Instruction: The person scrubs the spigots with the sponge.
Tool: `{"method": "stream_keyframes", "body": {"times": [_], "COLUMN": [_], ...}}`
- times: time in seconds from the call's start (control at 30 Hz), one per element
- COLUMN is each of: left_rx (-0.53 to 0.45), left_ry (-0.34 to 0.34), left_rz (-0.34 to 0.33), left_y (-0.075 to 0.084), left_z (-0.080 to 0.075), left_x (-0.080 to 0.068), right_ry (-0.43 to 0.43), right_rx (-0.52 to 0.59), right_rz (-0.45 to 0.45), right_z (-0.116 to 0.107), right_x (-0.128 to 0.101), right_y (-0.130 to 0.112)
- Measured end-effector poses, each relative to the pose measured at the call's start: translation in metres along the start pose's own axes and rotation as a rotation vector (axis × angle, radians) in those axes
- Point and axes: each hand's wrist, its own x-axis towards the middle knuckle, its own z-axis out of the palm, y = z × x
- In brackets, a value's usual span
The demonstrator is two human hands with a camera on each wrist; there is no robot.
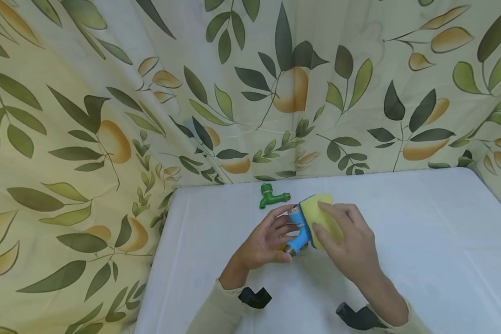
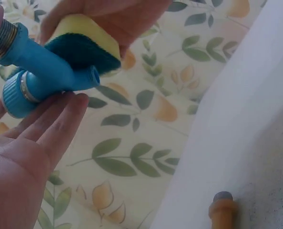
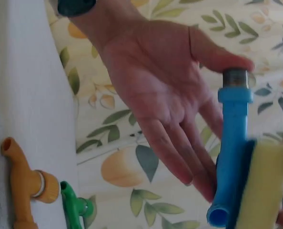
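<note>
A blue plastic tap point(image 1: 300, 236) with a threaded metal end is held by my left hand point(image 1: 260, 243). In the right wrist view, the thumb presses the tap's threaded end while the fingers point(image 3: 167, 143) support its other side. My right hand point(image 1: 356, 248) grips a sponge point(image 1: 323, 215), yellow with a dark green scouring face. That green face lies against the side of the blue tap, as the left wrist view shows. Part of the right hand's grip is cut off by the right wrist view's edge.
A green tap point(image 1: 273, 199) lies near the back of the white table point(image 1: 426, 222). An orange tap point(image 3: 22, 183) also lies on it, mostly hidden behind the left hand in the head view. Behind hangs a leaf-and-fruit patterned curtain point(image 1: 350, 130).
</note>
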Motion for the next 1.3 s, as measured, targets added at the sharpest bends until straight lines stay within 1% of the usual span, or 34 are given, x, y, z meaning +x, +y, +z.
{"method": "stream_keyframes", "body": {"times": [0.03,0.07,0.17,0.23,0.27,0.33,0.4,0.43,0.5,0.53,0.73,0.83,0.9,1.0,1.1,1.17,1.2,1.23,1.3], "left_rx": [-0.003,-0.003,0.0,0.014,0.029,0.034,0.03,0.029,0.015,0.012,0.038,0.044,0.052,0.07,0.086,0.103,0.116,0.134,0.153], "left_ry": [0.002,0.007,0.023,0.032,0.038,0.053,0.069,0.074,0.082,0.081,0.059,0.067,0.079,0.099,0.116,0.108,0.102,0.095,0.078], "left_rz": [0.013,0.029,0.071,0.094,0.102,0.115,0.124,0.125,0.124,0.123,0.145,0.153,0.167,0.188,0.199,0.207,0.21,0.215,0.229], "left_y": [-0.001,-0.001,-0.001,-0.001,0.0,0.001,0.001,0.001,0.001,0.001,0.002,0.001,0.001,0.0,-0.001,-0.001,-0.001,0.0,0.0], "left_z": [0.0,0.0,0.0,-0.001,-0.001,-0.001,-0.001,-0.001,0.0,0.001,0.002,0.001,0.001,-0.001,-0.001,-0.001,-0.001,-0.001,-0.001], "left_x": [0.0,0.0,0.0,0.001,0.001,0.002,0.002,0.002,0.002,0.002,0.004,0.006,0.006,0.006,0.006,0.005,0.005,0.005,0.004], "right_ry": [-0.008,-0.022,-0.048,-0.026,-0.006,0.038,0.081,0.087,0.089,0.087,0.038,0.025,0.04,0.064,0.052,0.042,0.046,0.061,0.077], "right_rx": [0.025,0.057,0.161,0.204,0.195,0.142,0.078,0.051,0.043,0.066,0.263,0.313,0.297,0.247,0.238,0.23,0.21,0.175,0.108], "right_rz": [-0.033,-0.085,-0.278,-0.357,-0.375,-0.357,-0.311,-0.287,-0.258,-0.254,-0.291,-0.359,-0.402,-0.419,-0.437,-0.449,-0.44,-0.406,-0.271], "right_z": [0.0,0.0,0.002,0.004,0.005,0.007,0.01,0.01,0.01,0.01,0.005,0.006,0.006,0.007,0.006,0.005,0.005,0.005,0.003], "right_x": [-0.001,-0.002,-0.007,-0.006,-0.006,-0.003,-0.002,-0.002,-0.002,-0.003,-0.008,-0.008,-0.006,-0.002,-0.002,-0.002,-0.002,-0.001,0.002], "right_y": [-0.001,-0.002,-0.006,-0.006,-0.005,-0.003,0.001,0.003,0.005,0.005,0.006,0.003,0.001,0.0,0.001,0.004,0.007,0.011,0.018]}}
